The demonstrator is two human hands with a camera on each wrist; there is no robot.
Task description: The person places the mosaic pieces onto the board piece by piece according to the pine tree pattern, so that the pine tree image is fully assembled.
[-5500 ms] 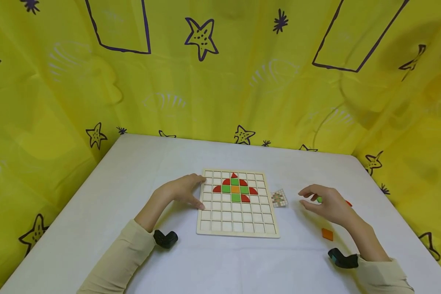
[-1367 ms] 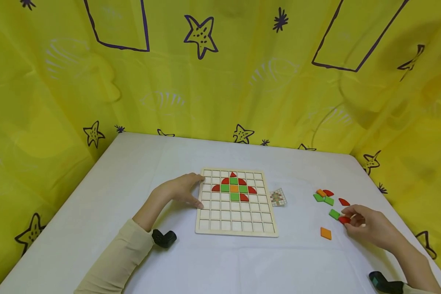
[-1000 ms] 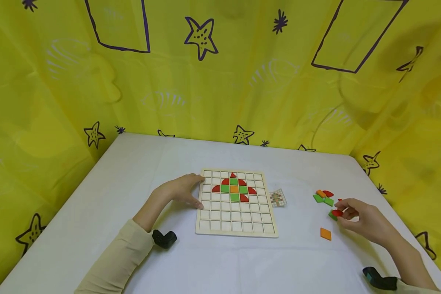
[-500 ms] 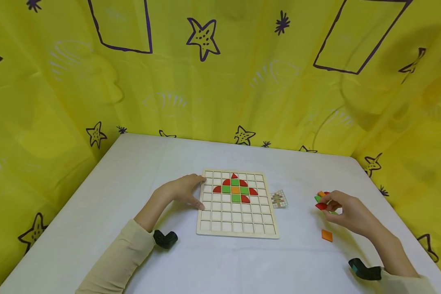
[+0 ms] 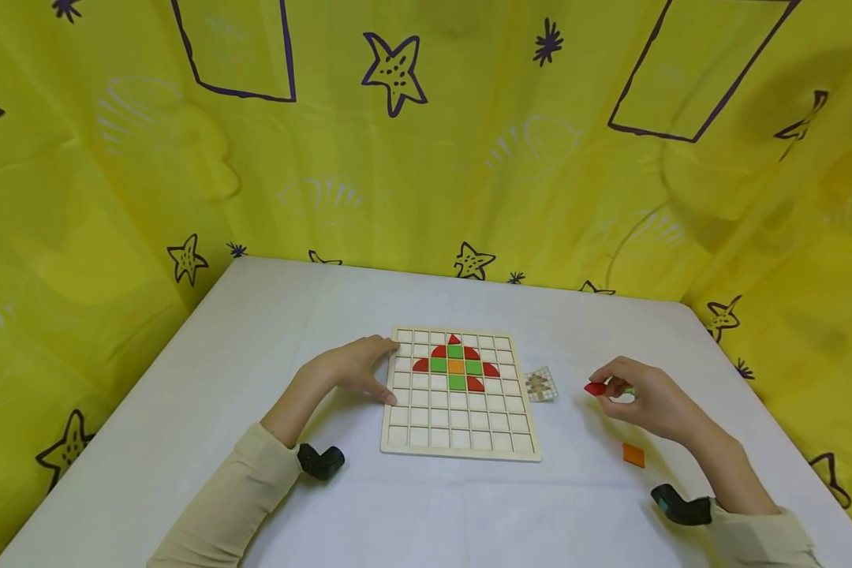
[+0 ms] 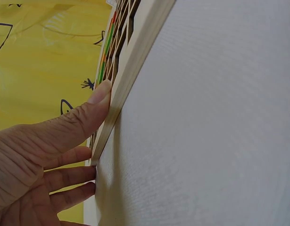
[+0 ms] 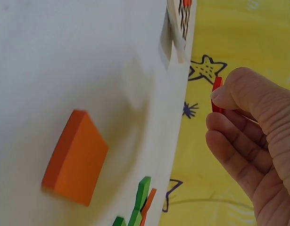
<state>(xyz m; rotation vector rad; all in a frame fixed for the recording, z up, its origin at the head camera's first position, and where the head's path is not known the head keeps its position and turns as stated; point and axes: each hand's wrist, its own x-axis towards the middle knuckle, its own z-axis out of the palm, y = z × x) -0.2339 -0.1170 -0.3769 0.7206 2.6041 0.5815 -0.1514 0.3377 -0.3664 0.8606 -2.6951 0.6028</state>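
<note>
A pale wooden grid board point(image 5: 461, 443) lies mid-table, with red, green and orange tiles forming a pattern in its upper cells. My left hand point(image 5: 355, 367) rests at the board's left edge. In the left wrist view, its thumb point(image 6: 100, 92) touches the frame, the fingers stretched along the side. Right of the board, my right hand point(image 5: 656, 401) pinches a red tile point(image 5: 595, 389) with a curved edge between thumb and fingers. The right wrist view shows this red tile point(image 7: 217, 83) edge-on, held above the table.
A small pattern card point(image 5: 540, 385) lies against the board's right edge. An orange tile point(image 5: 633, 455) is on the white table near my right wrist. Several green tiles point(image 7: 141, 193) and an orange one lie farther off, mostly hidden by my right hand in the head view.
My right hand has picked up a red tile from the loose pieces at the right and carried it left toward the card. My left hand keeps its place at the board.
</note>
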